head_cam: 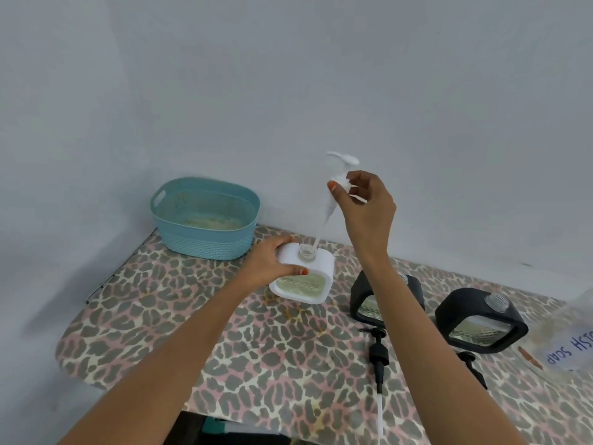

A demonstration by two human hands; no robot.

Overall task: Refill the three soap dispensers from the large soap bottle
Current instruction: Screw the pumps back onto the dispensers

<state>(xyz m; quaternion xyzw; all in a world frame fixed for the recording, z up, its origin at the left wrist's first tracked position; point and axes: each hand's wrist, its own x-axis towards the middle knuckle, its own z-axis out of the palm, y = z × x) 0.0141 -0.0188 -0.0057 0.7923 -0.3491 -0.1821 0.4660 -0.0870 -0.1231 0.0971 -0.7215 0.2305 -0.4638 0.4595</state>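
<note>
**Your right hand holds the pump over the white dispenser**

Your right hand (365, 203) pinches the white plastic pump (345, 159) by its collar between thumb and fingertips, high in the centre of the frame. The pump's thin dip tube hangs down to the clear screw neck (307, 252) below. Whether the tip is inside the neck or just behind its rim, you cannot tell from here. Keeping the pump over the neck looks sensible, since any drip should fall back in, not on the cloth.

Your left hand (272, 264) grips the white square plastic dispenser (317, 261) from its left side, fingers curled round the top edge. That steadies it upright on the leopard-print tablecloth (224, 348) while the tube is at the neck. Pale green shows in its front window.

Right of centre stand the other two:
- one black plastic dispenser (357, 293), half hidden behind your right forearm
- a second black dispenser (465, 306), its clear neck uncapped

Their black pumps (378, 351) lie flat in front of them — likely so all three necks stand ready for pouring.

At the far right edge is the large translucent soap bottle (574, 335), apart from both hands, with a handwritten label. In the upper left sits a teal woven-look plastic basket (205, 245).
</note>
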